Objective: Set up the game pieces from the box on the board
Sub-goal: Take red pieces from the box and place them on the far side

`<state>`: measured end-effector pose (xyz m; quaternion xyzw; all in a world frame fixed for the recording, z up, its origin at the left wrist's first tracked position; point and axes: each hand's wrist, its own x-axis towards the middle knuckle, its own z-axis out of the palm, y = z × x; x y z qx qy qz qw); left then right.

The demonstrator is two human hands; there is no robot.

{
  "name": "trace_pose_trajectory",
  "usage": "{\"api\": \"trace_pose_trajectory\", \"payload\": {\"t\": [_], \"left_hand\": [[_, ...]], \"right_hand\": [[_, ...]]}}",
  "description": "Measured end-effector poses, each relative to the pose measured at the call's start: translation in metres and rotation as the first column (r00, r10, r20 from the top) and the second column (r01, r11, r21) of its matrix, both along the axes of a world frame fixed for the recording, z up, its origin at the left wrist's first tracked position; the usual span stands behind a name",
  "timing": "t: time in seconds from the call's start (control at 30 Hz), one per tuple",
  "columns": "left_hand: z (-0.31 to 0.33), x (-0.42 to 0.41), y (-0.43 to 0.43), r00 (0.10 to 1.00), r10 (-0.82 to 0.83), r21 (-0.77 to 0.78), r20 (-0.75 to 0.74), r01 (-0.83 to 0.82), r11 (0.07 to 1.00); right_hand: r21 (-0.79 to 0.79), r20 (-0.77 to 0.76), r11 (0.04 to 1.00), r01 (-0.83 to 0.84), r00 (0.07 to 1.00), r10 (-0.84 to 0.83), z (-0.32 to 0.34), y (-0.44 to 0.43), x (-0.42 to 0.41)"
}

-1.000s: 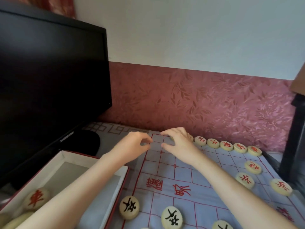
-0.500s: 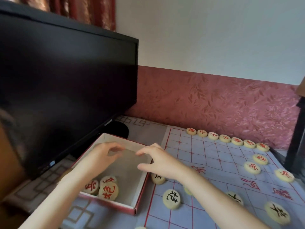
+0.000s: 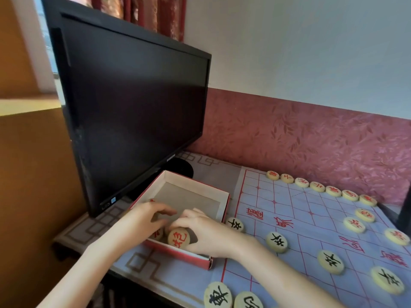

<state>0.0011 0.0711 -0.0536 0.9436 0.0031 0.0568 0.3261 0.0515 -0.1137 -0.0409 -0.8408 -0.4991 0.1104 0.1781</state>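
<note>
A red box with a white inside (image 3: 224, 204) stands left of the pale blue game board (image 3: 295, 210). Both my hands reach into its near end. My right hand (image 3: 204, 233) grips a round cream piece with a red character (image 3: 179, 238), tilted on edge. My left hand (image 3: 145, 215) lies over other red-marked pieces (image 3: 158, 235), fingers bent; its grip is hidden. A row of red-marked pieces (image 3: 317, 186) lines the board's far edge, more (image 3: 354, 224) stand at the right, and black-marked pieces (image 3: 276, 241) sit nearer me.
A large black monitor (image 3: 133, 112) stands close behind the box, its stand (image 3: 180, 166) at the box's far corner. A patterned cloth (image 3: 95, 225) covers the table. A red wall panel (image 3: 311, 143) runs just behind the board. A dark object (image 3: 405, 210) stands at the far right.
Both hands came back from the board's far edge to the box and dropped into its near end. My right hand took hold of a red-marked piece. The view swung left.
</note>
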Motion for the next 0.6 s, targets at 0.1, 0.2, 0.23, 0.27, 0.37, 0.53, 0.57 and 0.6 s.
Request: {"api": "trace_pose_trajectory", "payload": {"t": [0.1,0.2,0.23,0.27,0.37,0.53,0.57,0.6], "left_hand": [[-0.004,-0.002,0.002,1.0,-0.018,0.056,-0.001,0.018,0.998],[-0.004,-0.003,0.001,0.999,-0.032,0.062,-0.024,0.033,0.998],[-0.003,-0.003,0.001,0.999,-0.032,0.065,-0.032,0.035,0.997],[-0.003,-0.002,0.0,0.999,-0.03,0.077,-0.041,0.033,0.996],[-0.004,0.005,-0.004,0.998,-0.028,0.139,-0.055,0.035,0.99],[-0.004,0.019,-0.011,0.996,-0.045,0.257,-0.078,0.064,0.964],[-0.004,0.021,-0.011,0.995,-0.047,0.285,-0.084,0.07,0.956],[-0.004,0.023,-0.012,0.995,-0.047,0.301,-0.091,0.073,0.951]], "right_hand": [[-0.02,0.056,0.998,0.057,0.997,-0.056,-0.002,-0.004,0.003],[-0.04,0.122,0.987,0.154,0.981,-0.148,-0.005,-0.01,0.008],[-0.044,0.145,0.981,0.19,0.972,-0.182,-0.005,-0.012,0.009],[-0.047,0.173,0.974,0.222,0.962,-0.211,-0.006,-0.013,0.01],[-0.059,0.226,0.96,0.274,0.94,-0.255,-0.006,-0.016,0.011],[-0.04,0.15,0.951,0.307,0.943,-0.298,-0.011,-0.015,0.014],[-0.032,0.129,0.949,0.313,0.943,-0.306,-0.012,-0.015,0.015],[-0.021,0.109,0.948,0.317,0.944,-0.313,-0.013,-0.015,0.015]]}}
